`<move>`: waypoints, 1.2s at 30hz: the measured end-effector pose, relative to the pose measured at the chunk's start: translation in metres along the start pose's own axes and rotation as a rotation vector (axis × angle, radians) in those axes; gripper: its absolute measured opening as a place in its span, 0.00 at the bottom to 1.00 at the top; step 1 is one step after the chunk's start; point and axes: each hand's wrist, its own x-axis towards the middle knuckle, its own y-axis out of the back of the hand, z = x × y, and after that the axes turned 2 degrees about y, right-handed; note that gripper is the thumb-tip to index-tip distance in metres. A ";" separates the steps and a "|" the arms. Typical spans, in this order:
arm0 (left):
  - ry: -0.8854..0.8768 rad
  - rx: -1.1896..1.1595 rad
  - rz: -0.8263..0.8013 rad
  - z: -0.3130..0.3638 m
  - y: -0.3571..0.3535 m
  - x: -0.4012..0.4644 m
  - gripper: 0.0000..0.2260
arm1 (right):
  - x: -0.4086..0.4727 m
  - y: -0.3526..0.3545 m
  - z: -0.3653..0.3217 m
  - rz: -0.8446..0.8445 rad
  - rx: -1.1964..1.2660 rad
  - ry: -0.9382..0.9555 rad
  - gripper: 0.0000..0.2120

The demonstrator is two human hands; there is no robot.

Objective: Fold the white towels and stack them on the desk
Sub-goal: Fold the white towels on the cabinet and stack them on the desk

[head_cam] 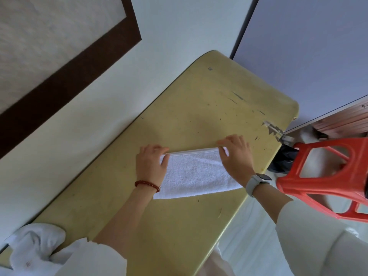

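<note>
A white towel (194, 173) lies folded into a long strip in the middle of the yellow desk (199, 100). My left hand (151, 163) pinches the towel's far left corner, fingers curled over the edge and thumb on top. My right hand (236, 154) grips the far right corner the same way, and a grey watch sits on that wrist. A heap of crumpled white towels (36, 245) rests at the desk's near left end, partly behind my left sleeve.
A red plastic stool (326, 182) stands close to the desk's right edge, with a dark object behind it. The desk runs along a white wall on the left. Its far right corner has chipped, peeling surface (273, 129).
</note>
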 end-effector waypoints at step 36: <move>-0.013 0.106 -0.227 0.027 -0.019 0.013 0.06 | 0.015 -0.036 -0.020 -0.035 -0.081 0.234 0.06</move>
